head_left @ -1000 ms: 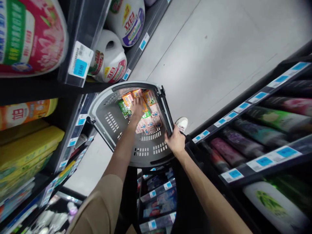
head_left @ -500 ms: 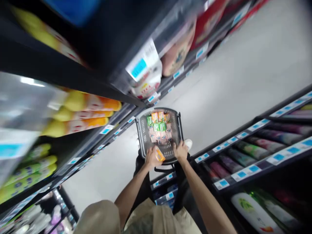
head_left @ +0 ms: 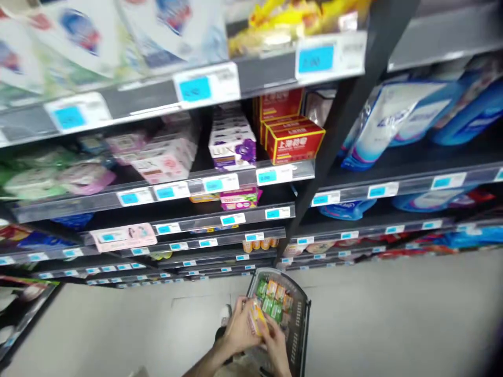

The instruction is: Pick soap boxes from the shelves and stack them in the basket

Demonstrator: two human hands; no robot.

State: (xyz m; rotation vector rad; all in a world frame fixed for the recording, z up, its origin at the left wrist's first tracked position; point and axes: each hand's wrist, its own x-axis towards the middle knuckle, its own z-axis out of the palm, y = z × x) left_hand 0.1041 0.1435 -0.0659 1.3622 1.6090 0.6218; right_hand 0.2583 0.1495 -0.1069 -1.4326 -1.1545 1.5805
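Low in the head view, both my hands meet over the near edge of a grey plastic shopping basket. My left hand grips a small yellow-orange packet from the left. My right hand touches the same packet from below right. Inside the basket lie several small green and orange packets. The basket sits low on the grey floor in front of the shelves.
Black store shelves with blue price tags fill the upper view. They hold red boxes, purple-and-white soap boxes, pink packs and blue-white refill pouches. Grey floor stretches to the right and left of the basket.
My left hand took a yellow-orange packet out of the basket and raised it. My right hand left the basket handle and joined it. My view swung up toward the shelves.
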